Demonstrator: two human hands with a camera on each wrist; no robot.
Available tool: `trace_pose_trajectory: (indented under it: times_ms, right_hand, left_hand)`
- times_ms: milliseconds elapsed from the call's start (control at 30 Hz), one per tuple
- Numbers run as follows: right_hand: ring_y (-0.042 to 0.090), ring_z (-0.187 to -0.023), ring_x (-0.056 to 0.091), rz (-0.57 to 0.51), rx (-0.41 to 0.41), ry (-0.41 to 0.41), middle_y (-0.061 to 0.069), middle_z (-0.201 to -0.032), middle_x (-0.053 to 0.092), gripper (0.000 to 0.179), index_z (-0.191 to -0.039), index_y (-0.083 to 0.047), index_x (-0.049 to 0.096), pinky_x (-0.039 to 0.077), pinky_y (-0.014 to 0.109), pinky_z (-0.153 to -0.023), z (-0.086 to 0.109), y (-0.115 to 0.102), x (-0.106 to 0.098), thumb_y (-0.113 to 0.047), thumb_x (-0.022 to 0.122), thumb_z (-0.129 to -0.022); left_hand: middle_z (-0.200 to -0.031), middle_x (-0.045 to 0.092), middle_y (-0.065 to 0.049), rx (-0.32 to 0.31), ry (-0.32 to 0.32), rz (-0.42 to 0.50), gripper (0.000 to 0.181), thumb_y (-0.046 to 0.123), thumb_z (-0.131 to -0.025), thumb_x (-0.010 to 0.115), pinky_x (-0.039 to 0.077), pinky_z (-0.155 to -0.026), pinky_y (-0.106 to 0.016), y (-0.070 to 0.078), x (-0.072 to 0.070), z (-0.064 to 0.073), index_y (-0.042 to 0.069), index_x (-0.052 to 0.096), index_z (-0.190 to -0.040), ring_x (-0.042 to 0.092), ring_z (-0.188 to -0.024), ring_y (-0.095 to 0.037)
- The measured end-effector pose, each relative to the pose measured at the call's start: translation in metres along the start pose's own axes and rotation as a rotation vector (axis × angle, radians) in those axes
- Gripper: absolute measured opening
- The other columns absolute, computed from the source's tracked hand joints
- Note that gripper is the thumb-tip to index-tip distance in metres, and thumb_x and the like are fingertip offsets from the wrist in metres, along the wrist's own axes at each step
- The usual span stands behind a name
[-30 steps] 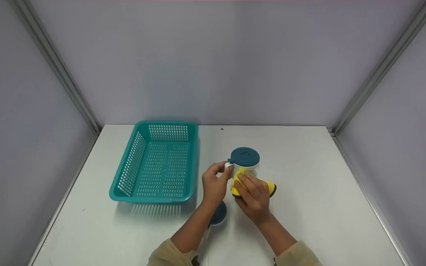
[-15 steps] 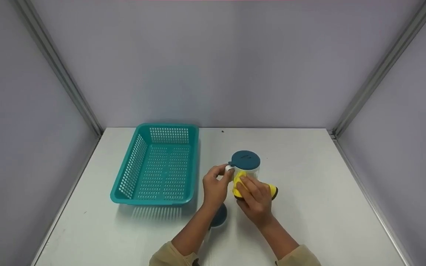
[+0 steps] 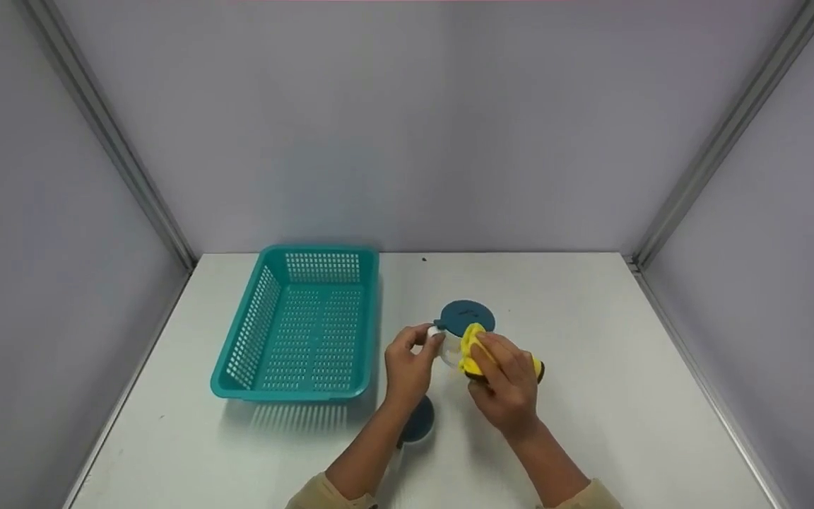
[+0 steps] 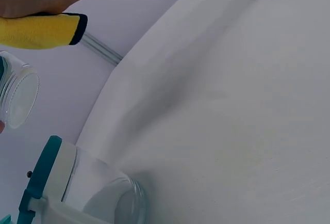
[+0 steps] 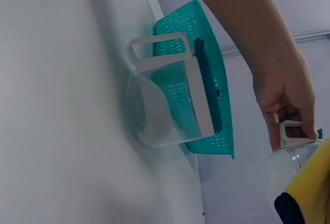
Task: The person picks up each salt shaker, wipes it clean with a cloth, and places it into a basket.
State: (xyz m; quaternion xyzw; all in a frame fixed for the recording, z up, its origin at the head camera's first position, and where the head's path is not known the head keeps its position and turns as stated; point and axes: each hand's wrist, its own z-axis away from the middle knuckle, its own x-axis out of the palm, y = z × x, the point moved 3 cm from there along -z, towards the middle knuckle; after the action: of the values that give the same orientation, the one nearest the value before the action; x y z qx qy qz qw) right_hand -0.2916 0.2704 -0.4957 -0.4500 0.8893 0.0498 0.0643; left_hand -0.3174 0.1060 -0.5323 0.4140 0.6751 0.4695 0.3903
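We see the left hand (image 3: 407, 371) pinching the white handle (image 3: 435, 331) of a clear handled jar (image 3: 452, 350), its thumb and fingers gathered at that small loop. The jar hangs off the surface (image 3: 591, 396), tilted, its round blue lid (image 3: 465, 317) on the far side and its base showing in the left wrist view. We take the handle grip to be a sensible choice: it leaves most of the clear wall free of skin, with room for the other hand.

That right hand (image 3: 506, 375) grips a bunched yellow cloth (image 3: 473, 348) with black edging just beside the jar's right side; the fingers fold over it, perhaps so that a soft pad lies between them and the wall. From our angles we cannot tell whether cloth and jar are touching.

Beneath the left forearm a second jar (image 5: 165, 105) of similar make stands upright on the surface, its lid on, near us and to the left of the cloth, probably set there to be within easy reach. Further left sits a teal perforated basket (image 3: 373, 318), well apart from the right hand; we judge that spot suits it, since it leaves the middle to both hands.
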Motion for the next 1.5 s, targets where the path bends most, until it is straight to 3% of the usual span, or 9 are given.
trace_pose_trajectory:
  times_ms: [333, 567, 800, 1000, 1233, 1500]
  right_hand:
    - [0.022, -0.107, 0.063, 0.049, 0.174, -0.287, 0.007, -0.122, 0.067, 0.041, -0.123, -0.013, 0.07, 0.052, 0.033, -0.071, -0.012, 0.017, -0.002, -0.018, 0.06, -0.084]
    - [0.02, -0.111, 0.062, 0.022, 0.237, -0.462, 0.004, -0.125, 0.065, 0.048, -0.129, -0.017, 0.066, 0.054, 0.035, -0.071, -0.017, 0.022, 0.004, -0.022, 0.065, -0.082]
    - [0.02, -0.108, 0.062, 0.045, 0.255, -0.63, 0.001, -0.123, 0.066, 0.049, -0.128, -0.018, 0.066, 0.054, 0.036, -0.073, -0.03, 0.027, 0.011, -0.034, 0.07, -0.082]
    - [0.02, -0.106, 0.064, 0.064, 0.288, -0.737, -0.001, -0.119, 0.068, 0.049, -0.127, -0.019, 0.066, 0.055, 0.037, -0.075, -0.04, 0.031, 0.019, -0.047, 0.069, -0.088]
    - [0.018, -0.097, 0.065, 0.017, 0.429, -0.829, -0.001, -0.115, 0.069, 0.044, -0.128, -0.021, 0.067, 0.056, 0.034, -0.077, -0.045, 0.044, 0.029, -0.044, 0.066, -0.09]
    - [0.016, -0.091, 0.061, -0.016, 0.586, -0.916, -0.001, -0.117, 0.067, 0.046, -0.131, -0.024, 0.064, 0.056, 0.033, -0.076, -0.047, 0.063, 0.036, -0.042, 0.066, -0.089]
  left_hand:
    - [-0.089, 0.068, 0.008, 0.023, -0.026, -0.005, 0.014, 0.025, -0.092, 0.071, 0.059, -0.081, -0.028, -0.004, 0.0, 0.001, 0.018, 0.073, -0.104, 0.063, -0.086, -0.012]
    - [-0.089, 0.068, 0.009, 0.002, -0.034, -0.008, 0.014, 0.024, -0.091, 0.072, 0.058, -0.078, -0.027, -0.008, 0.0, 0.001, 0.018, 0.073, -0.104, 0.062, -0.086, -0.011]
    - [-0.091, 0.068, 0.008, 0.043, -0.065, -0.017, 0.013, 0.019, -0.093, 0.069, 0.058, -0.078, -0.027, -0.005, 0.001, 0.003, 0.018, 0.072, -0.105, 0.063, -0.088, -0.011]
    - [-0.091, 0.067, 0.008, 0.058, -0.083, -0.035, 0.013, 0.018, -0.092, 0.069, 0.058, -0.076, -0.023, -0.004, 0.004, 0.003, 0.018, 0.072, -0.105, 0.062, -0.088, -0.01]
    - [-0.089, 0.068, 0.009, 0.097, -0.073, -0.047, 0.011, 0.019, -0.092, 0.07, 0.059, -0.074, -0.028, -0.004, 0.004, 0.002, 0.019, 0.073, -0.102, 0.063, -0.087, -0.009]
    - [-0.088, 0.067, 0.006, 0.127, -0.082, -0.048, 0.011, 0.016, -0.092, 0.07, 0.059, -0.075, -0.024, -0.002, 0.002, 0.002, 0.016, 0.074, -0.102, 0.064, -0.087, -0.009]
